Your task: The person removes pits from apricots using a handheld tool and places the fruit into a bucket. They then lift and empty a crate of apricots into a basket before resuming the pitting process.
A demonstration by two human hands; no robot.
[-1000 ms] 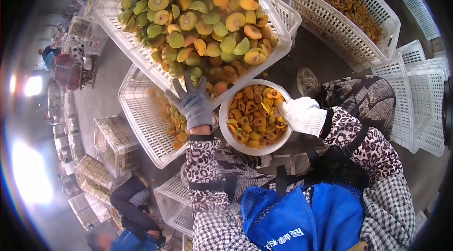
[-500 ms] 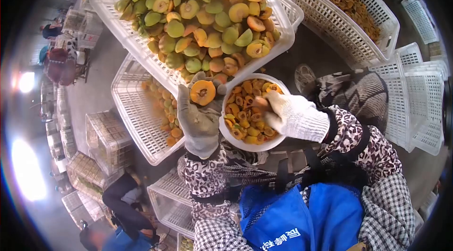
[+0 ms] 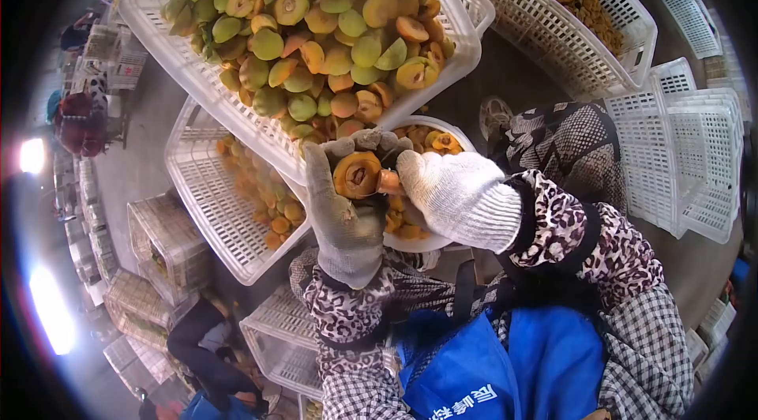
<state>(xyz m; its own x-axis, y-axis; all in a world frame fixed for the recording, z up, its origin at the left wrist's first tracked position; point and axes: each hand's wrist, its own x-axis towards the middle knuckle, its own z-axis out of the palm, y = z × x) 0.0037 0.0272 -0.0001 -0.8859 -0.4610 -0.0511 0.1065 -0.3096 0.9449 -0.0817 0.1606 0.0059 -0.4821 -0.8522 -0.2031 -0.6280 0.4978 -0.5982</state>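
My left hand (image 3: 347,223), in a soiled grey-white glove, holds a halved orange fruit (image 3: 357,176) with its cut face up. From the right, my gloved right hand (image 3: 462,195) grips a small tool with a brownish handle (image 3: 388,181), whose end meets the cut face. The tool's tip is hidden in the fruit. Beneath both hands, and partly covered by them, is a round white bucket (image 3: 466,140) of orange fruit pieces (image 3: 430,138). Above the hands, green and orange fruit halves (image 3: 332,41) fill a white crate (image 3: 272,148).
A lower white crate (image 3: 229,250) at the left holds orange fruit halves. Another crate (image 3: 545,41) of orange pieces stands at the upper right. Stacked white crates (image 3: 707,167) are at the right. A person in dark trousers (image 3: 201,349) sits at the lower left.
My right hand has moved left from over the bucket, bringing the tool to the fruit in my left hand. The whole view has shifted slightly.
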